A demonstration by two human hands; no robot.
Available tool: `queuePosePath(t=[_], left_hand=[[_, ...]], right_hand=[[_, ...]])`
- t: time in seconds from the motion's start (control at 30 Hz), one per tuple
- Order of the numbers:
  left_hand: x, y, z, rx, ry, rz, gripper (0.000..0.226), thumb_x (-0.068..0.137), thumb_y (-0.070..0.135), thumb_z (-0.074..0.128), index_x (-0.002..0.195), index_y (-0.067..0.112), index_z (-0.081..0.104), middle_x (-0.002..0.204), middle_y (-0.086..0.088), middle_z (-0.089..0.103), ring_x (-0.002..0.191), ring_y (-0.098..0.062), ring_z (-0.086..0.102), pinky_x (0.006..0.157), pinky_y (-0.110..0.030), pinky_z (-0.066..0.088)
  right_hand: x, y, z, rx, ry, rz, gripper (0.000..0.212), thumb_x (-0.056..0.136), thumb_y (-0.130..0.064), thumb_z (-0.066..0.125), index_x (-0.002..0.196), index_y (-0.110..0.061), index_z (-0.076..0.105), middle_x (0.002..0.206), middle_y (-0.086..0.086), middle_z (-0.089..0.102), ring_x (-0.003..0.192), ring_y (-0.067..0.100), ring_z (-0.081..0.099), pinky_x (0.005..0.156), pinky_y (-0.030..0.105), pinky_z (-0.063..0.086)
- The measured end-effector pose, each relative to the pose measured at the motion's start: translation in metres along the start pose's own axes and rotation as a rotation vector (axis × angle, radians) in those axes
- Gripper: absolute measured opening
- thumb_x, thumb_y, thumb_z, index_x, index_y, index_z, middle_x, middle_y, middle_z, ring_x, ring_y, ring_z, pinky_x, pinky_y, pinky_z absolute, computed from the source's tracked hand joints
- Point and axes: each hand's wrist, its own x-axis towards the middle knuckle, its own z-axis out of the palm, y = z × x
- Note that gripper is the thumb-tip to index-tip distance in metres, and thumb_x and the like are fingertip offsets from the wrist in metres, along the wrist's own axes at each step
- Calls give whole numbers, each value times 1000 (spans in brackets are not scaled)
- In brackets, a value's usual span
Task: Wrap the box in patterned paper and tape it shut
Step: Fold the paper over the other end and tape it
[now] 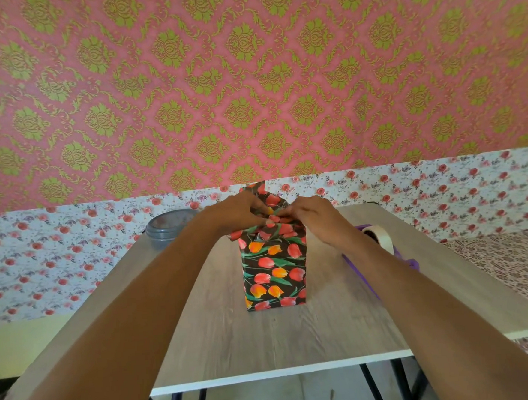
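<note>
Box (274, 271): stood upright on the worktop (266, 340), near its middle.
Paper (260, 189): lay around the box, with a flap rising at the top's far side.
Left grip (241, 212): sat on the box's top, left side, pinching the paper folds.
Right grip (314, 216): sat on the top's right side, pinching the folds, fingertips meeting the left grip's.
Container (168, 230): stood at the worktop's far left, apart from the box.
Tape roll (381, 237): lay right of the box, partly behind the right forearm.

You'll find nothing to read here. The patterned paper (274, 271) shows only tulips, the tape roll (381, 238) to the right of it is blank, and the grey tub (168, 228) to the left of it carries no legible label.
</note>
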Motion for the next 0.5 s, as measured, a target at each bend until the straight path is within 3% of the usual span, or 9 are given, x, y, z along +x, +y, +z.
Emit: queuePosePath(t=[0.13,0.23,0.33,0.4,0.5], left_hand=[[5,-3,-7,1,-26,-55,42,85,28,82,122,11,73,121,-4,68,107,-22,63,97,-41,52],[14,-5,-5,-96,226,-95,24,82,14,81,105,14,75,114,-4,66,95,-19,62,78,-30,51],[28,-2,-2,14,535,-138,17,87,35,71,98,27,61,115,-3,57,108,-25,54,97,-52,43],[39,1,-5,81,548,-195,25,94,47,59,103,24,61,112,-2,60,109,-26,54,105,-62,28],[53,10,-12,179,444,-307,44,97,55,50,85,14,60,83,-3,63,89,-31,58,110,-73,8]], right_hand=[[12,2,15,-212,8,-81,23,99,-26,60,113,-25,78,101,2,58,100,23,57,87,44,45],[14,5,17,-237,6,-117,26,98,-28,57,114,-23,77,117,0,55,115,23,53,99,52,42],[15,5,16,-242,-23,-134,27,100,-21,56,115,-15,77,137,1,53,127,22,51,110,46,39],[15,6,17,-259,-13,-165,31,98,-25,54,114,-15,78,138,1,56,126,23,54,108,48,41],[14,8,18,-278,4,-169,36,95,-29,50,116,-18,77,129,3,66,117,29,61,98,55,46]])
